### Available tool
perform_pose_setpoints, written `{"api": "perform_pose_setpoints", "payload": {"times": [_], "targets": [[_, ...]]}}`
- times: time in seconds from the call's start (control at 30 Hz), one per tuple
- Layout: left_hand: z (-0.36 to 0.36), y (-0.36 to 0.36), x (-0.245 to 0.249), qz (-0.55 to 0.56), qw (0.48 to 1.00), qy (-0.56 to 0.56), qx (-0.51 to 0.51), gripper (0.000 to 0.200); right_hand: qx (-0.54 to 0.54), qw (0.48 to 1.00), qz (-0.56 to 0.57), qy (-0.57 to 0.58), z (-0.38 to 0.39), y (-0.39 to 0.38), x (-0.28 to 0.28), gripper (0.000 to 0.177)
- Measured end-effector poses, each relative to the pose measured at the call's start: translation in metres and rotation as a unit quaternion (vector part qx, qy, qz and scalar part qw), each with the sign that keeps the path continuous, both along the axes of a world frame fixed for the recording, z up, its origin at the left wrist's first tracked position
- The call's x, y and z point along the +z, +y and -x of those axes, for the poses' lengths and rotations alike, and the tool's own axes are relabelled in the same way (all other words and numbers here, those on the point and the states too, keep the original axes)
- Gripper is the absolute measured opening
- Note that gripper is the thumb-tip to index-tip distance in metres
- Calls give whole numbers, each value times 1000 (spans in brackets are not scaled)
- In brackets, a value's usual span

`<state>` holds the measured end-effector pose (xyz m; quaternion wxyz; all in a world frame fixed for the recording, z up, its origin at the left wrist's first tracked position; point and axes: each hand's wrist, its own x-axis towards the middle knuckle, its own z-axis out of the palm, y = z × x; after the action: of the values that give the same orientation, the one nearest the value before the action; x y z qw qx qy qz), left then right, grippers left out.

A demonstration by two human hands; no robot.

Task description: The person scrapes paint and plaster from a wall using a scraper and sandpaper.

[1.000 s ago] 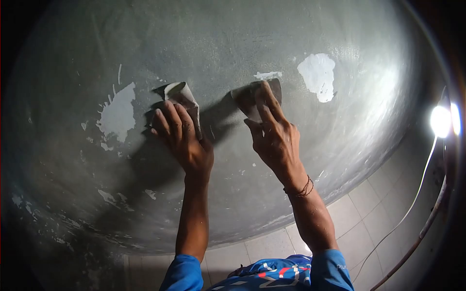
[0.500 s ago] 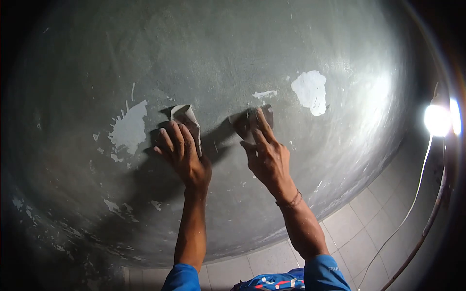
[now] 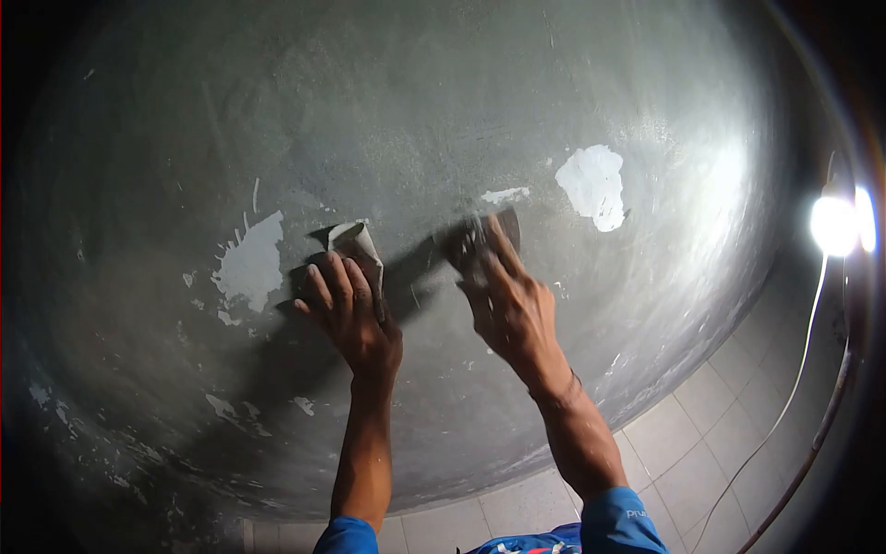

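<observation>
A grey wall (image 3: 415, 111), bulging in the view, carries white patches, one (image 3: 251, 263) left of my left hand and another (image 3: 592, 187) up and right of my right hand. My left hand (image 3: 346, 309) presses a folded, light-coloured sheet (image 3: 355, 242) against the wall, its fingers over the lower part. Under the fingers of my right hand (image 3: 508, 295), a dark sheet (image 3: 506, 226) lies flat on the wall, just below a small white streak (image 3: 505, 195). The fingertips of the right hand are blurred.
At the right a bright bulb (image 3: 834, 226) glows, with a white cable (image 3: 796, 369) hanging from it beside a dark pipe or hose (image 3: 812, 452). Pale floor tiles (image 3: 683, 443) show below the wall.
The whole view has shifted slightly, so the wall patches and my left hand appear a little lower. My right hand has moved slightly down with its sheet and is more blurred.
</observation>
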<state>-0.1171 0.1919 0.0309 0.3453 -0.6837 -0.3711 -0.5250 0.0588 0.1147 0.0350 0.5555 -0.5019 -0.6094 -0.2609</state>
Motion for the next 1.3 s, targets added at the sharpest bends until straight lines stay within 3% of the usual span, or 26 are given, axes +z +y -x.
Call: {"api": "perform_pose_setpoints", "payload": {"times": [0.13, 0.3, 0.4, 0.5, 0.63, 0.67, 0.73, 1.03, 1.1, 1.17, 1.3], "targets": [[-1, 2, -3, -4, 1000, -8, -16, 49, -33, 999, 27, 21, 12, -2, 25, 43], [2, 6, -5, -8, 1000, -5, -26, 48, 4, 999, 39, 9, 16, -1, -1, 42], [5, 3, -3, 9, 1000, 1, -26, 44, 5, 998, 34, 51, 23, -9, 23, 53], [11, 5, -3, -14, 999, 20, -22, 41, 35, 997, 32, 66, 19, -5, -6, 54], [12, 1, -4, 13, 999, 6, -47, 39, -3, 998, 29, 58, 17, -7, 28, 52], [12, 1, -2, 9, 999, 4, -48, 39, -12, 1000, 7, 11, 11, -2, 9, 53], [15, 3, -2, -27, 998, 24, -42, 40, -7, 999, 10, 33, 10, -5, 2, 53], [20, -3, -4, 27, 997, 46, -57, 45, -46, 989, -35, 132, -7, 0, 9, 42], [18, -1, -4, 18, 998, 38, -42, 45, -84, 989, -41, 111, -17, -2, 27, 41], [9, -2, 0, 8, 999, 27, -44, 44, -104, 992, -27, 72, -10, -6, 2, 43], [-13, -7, 5, 32, 998, 34, -50, 42, -110, 987, -17, 114, -6, -2, 24, 47]]}}
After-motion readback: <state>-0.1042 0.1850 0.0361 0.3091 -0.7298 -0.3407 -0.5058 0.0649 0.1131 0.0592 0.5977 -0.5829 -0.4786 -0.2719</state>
